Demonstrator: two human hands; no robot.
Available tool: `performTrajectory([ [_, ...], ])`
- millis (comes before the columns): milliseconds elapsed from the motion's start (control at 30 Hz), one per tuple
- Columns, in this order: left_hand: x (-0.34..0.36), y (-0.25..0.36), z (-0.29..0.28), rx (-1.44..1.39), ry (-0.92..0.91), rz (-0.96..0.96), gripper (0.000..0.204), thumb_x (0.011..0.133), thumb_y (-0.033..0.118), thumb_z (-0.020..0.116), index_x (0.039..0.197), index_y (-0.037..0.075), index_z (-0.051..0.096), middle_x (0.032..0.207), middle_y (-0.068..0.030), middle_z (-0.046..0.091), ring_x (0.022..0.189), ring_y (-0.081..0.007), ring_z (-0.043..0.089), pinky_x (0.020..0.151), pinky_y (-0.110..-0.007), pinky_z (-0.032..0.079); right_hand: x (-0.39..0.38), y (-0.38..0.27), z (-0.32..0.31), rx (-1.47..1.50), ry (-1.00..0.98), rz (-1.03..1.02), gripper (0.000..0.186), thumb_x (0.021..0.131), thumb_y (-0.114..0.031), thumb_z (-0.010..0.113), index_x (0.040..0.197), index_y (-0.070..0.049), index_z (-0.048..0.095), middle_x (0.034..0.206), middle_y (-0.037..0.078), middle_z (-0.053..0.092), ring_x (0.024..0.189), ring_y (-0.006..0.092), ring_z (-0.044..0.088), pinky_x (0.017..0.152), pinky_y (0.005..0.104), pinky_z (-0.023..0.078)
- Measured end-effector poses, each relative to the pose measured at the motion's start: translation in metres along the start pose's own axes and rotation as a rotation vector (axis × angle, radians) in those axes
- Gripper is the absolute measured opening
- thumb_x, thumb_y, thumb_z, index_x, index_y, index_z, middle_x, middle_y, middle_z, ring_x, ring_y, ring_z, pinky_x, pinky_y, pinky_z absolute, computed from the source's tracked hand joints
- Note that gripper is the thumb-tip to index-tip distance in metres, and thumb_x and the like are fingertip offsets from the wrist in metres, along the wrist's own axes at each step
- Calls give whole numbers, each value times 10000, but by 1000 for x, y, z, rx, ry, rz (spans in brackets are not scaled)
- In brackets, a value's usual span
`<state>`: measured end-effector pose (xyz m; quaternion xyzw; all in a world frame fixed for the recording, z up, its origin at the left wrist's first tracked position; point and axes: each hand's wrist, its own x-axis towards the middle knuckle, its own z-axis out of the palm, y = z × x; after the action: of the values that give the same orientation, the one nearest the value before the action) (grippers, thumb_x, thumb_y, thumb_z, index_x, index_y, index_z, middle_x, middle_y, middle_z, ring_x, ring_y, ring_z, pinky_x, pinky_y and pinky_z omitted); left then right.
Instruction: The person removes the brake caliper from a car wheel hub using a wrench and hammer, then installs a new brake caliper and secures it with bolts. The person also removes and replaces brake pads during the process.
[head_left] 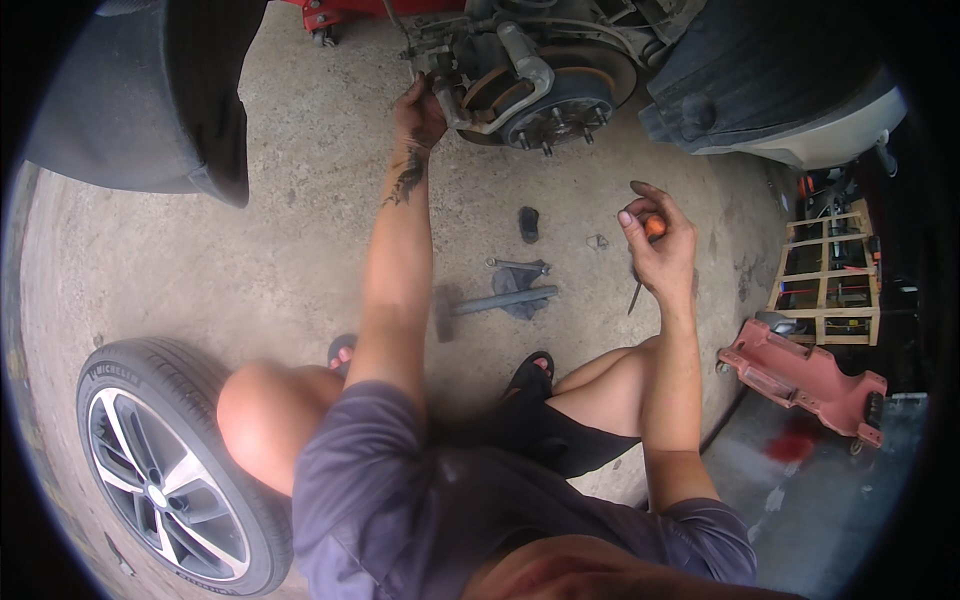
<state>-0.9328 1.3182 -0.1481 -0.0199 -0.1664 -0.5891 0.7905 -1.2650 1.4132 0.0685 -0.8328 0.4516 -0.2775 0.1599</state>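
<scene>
At the left side of the brake caliper (515, 85), my left hand (420, 115) reaches up with its thumb on top and its fingers curled against the metal, partly hidden. The caliper sits over the brake disc (560, 120), whose wheel studs stick out toward me. Away to the right, my right hand (665, 245) is closed around a screwdriver with an orange handle (655, 227). Its thin shaft points down past the heel of the hand. Below, on the concrete, lie a hammer (500, 300), a combination wrench (517, 266), a dark cloth (520, 280) and a small black part (528, 224).
A removed wheel (160, 480) lies by my left knee. Dark fender liners and bodywork (790, 100) flank the hub. A red jack (340, 12) stands behind it. On the right are a wooden crate frame (825, 270) and a red creeper (800, 385). A small clip (597, 242) lies on the floor.
</scene>
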Motion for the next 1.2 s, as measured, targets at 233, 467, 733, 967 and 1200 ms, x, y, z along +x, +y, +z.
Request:
performTrajectory([
  [233, 0, 22, 3, 300, 73, -86, 414, 947, 296, 562, 1231, -2, 519, 1098, -123, 631, 1009, -277, 612, 903, -412, 462, -1, -6, -1, -14, 2, -24, 360, 793, -97, 716, 1132, -12, 629, 807, 71, 670, 709, 152, 622, 695, 287, 494],
  [467, 0, -20, -9, -31, -39, 99, 454, 926, 318, 585, 1272, 32, 514, 1179, -133, 607, 1099, -285, 574, 966, -431, 433, -1, -7, -1, 16, -25, 14, 358, 796, -98, 716, 1134, -14, 630, 803, 72, 669, 707, 147, 624, 691, 282, 492],
  [733, -5, -4, -9, 64, -57, 17, 460, 943, 270, 511, 1326, 20, 471, 1306, -147, 547, 1202, -303, 520, 1005, -450, 415, -1, -6, -1, -16, -6, -23, 360, 797, -94, 716, 1136, -13, 628, 803, 64, 666, 671, 138, 597, 675, 275, 484],
  [967, 4, 52, 19, 361, 101, -223, 212, 916, 106, 598, 1096, -4, 618, 1038, -104, 671, 942, -224, 638, 801, -371, 512, -2, -8, 2, 8, -19, 8, 358, 792, -86, 717, 1131, -12, 629, 805, 65, 666, 681, 135, 596, 679, 272, 483],
  [1200, 7, 56, 31, 596, 241, -192, 278, 913, 108, 610, 1144, -43, 584, 1083, -130, 644, 960, -245, 627, 851, -391, 510, 0, -6, 7, -3, -20, -44, 359, 789, -87, 719, 1129, -15, 631, 807, 66, 667, 728, 146, 620, 705, 278, 488],
])
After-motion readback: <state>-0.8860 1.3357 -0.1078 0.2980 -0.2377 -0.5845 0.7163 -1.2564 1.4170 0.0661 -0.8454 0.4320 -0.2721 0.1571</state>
